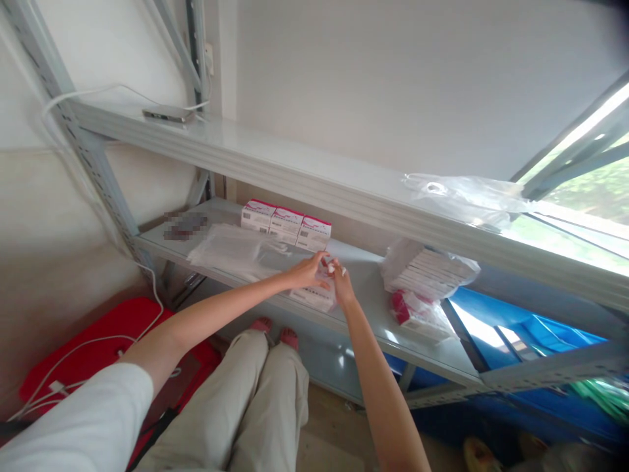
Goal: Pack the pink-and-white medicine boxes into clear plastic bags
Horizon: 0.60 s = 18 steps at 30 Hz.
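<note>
A white box (312, 298), inside what looks like a clear plastic bag, stands at the front edge of the lower shelf (361, 262). My right hand (343, 283) pinches a bunched whitish end of that bag above the box. Facing it, my left hand (309, 270) curves around the bunched end, thumb and forefinger apart. Whether its other fingers touch the plastic is hidden. Behind my hands stand three white and pink boxes (285, 223) in a row. Flat clear plastic bags (226, 248) lie to their left.
On the right of the shelf sit a bagged stack of white boxes (425, 272) and a bagged pink and white box (417, 314). The upper shelf (295, 164) overhangs them, carrying a phone-like device (170, 115) and a crumpled plastic bag (457, 193). A red case (98, 347) lies lower left.
</note>
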Each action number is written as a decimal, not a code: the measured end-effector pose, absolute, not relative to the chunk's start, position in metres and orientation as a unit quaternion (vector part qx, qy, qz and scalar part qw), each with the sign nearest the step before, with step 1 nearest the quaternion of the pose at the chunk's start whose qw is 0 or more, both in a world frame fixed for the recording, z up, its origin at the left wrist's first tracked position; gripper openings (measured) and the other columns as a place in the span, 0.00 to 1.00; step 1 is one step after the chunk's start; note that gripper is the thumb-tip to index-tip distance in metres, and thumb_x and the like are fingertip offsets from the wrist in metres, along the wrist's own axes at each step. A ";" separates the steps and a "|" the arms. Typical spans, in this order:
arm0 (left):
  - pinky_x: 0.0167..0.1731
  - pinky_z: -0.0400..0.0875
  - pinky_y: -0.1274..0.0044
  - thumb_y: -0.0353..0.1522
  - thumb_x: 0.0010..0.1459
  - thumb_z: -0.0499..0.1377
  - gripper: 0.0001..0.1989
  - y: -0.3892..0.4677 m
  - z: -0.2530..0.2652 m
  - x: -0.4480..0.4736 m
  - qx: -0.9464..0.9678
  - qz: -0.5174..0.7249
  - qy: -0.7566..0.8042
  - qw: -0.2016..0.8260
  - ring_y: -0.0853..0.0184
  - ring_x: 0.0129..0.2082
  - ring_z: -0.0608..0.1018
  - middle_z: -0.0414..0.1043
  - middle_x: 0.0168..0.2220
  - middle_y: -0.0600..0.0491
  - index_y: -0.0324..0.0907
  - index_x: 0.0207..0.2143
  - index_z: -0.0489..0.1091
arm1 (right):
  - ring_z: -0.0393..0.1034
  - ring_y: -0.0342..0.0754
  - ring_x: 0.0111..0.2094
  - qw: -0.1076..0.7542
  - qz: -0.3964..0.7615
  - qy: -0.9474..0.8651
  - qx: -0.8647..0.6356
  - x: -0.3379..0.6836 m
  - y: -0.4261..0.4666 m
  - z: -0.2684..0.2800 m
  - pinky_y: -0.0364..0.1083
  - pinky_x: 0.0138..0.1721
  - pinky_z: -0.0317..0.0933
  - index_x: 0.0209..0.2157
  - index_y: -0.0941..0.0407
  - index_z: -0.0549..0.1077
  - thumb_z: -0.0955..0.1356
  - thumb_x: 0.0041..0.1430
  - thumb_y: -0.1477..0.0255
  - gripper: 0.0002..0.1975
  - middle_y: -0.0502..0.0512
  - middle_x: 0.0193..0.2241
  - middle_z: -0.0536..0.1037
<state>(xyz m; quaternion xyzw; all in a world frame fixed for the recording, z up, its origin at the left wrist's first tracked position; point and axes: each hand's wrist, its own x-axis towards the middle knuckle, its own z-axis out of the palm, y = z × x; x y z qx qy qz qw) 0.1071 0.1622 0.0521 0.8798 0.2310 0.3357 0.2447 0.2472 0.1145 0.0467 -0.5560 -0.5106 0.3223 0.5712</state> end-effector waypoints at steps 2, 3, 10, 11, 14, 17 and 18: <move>0.40 0.68 0.72 0.32 0.52 0.64 0.21 0.167 0.046 0.107 0.873 0.308 0.264 0.269 0.63 0.37 0.75 0.73 0.37 0.48 0.38 0.48 0.65 | 0.59 0.45 0.23 0.553 0.298 -0.546 -0.554 0.249 0.113 0.047 0.44 0.28 0.55 0.21 0.52 0.63 0.58 0.48 0.39 0.29 0.48 0.18 0.64; 0.39 0.67 0.74 0.31 0.54 0.61 0.12 0.170 0.045 0.106 0.869 0.304 0.270 0.281 0.65 0.35 0.75 0.73 0.34 0.50 0.37 0.42 0.68 | 0.59 0.45 0.24 0.539 0.283 -0.565 -0.557 0.251 0.112 0.047 0.44 0.28 0.56 0.20 0.52 0.63 0.58 0.50 0.40 0.29 0.49 0.18 0.65; 0.33 0.66 0.80 0.31 0.55 0.54 0.07 0.194 0.041 0.099 0.807 0.268 0.250 0.463 0.69 0.31 0.72 0.69 0.27 0.55 0.38 0.28 0.70 | 0.68 0.51 0.32 0.447 0.182 -0.682 -0.549 0.262 0.106 0.048 0.48 0.38 0.60 0.25 0.51 0.77 0.64 0.54 0.56 0.17 0.55 0.27 0.76; 0.33 0.66 0.79 0.30 0.55 0.53 0.07 0.195 0.039 0.098 0.787 0.273 0.257 0.491 0.69 0.31 0.72 0.69 0.27 0.55 0.38 0.27 0.69 | 0.69 0.51 0.32 0.432 0.186 -0.694 -0.545 0.263 0.106 0.049 0.48 0.39 0.60 0.27 0.51 0.78 0.64 0.54 0.59 0.14 0.54 0.28 0.77; 0.34 0.67 0.78 0.31 0.56 0.53 0.08 0.196 0.035 0.095 0.744 0.290 0.270 0.537 0.69 0.31 0.72 0.69 0.27 0.54 0.39 0.26 0.68 | 0.71 0.52 0.34 0.406 0.170 -0.716 -0.541 0.265 0.106 0.050 0.48 0.41 0.61 0.31 0.50 0.79 0.64 0.55 0.63 0.12 0.54 0.31 0.79; 0.34 0.67 0.76 0.36 0.60 0.51 0.15 0.199 0.034 0.093 0.738 0.291 0.279 0.542 0.67 0.30 0.72 0.70 0.27 0.52 0.38 0.26 0.69 | 0.72 0.52 0.37 0.389 0.096 -0.723 -0.564 0.266 0.107 0.046 0.48 0.42 0.61 0.34 0.51 0.78 0.62 0.59 0.66 0.13 0.55 0.35 0.79; 0.33 0.68 0.75 0.38 0.62 0.49 0.17 0.201 0.034 0.093 0.740 0.285 0.281 0.541 0.67 0.29 0.72 0.70 0.26 0.52 0.37 0.26 0.69 | 0.72 0.52 0.37 0.382 0.068 -0.717 -0.579 0.265 0.108 0.043 0.48 0.41 0.61 0.35 0.51 0.77 0.61 0.60 0.66 0.14 0.55 0.36 0.79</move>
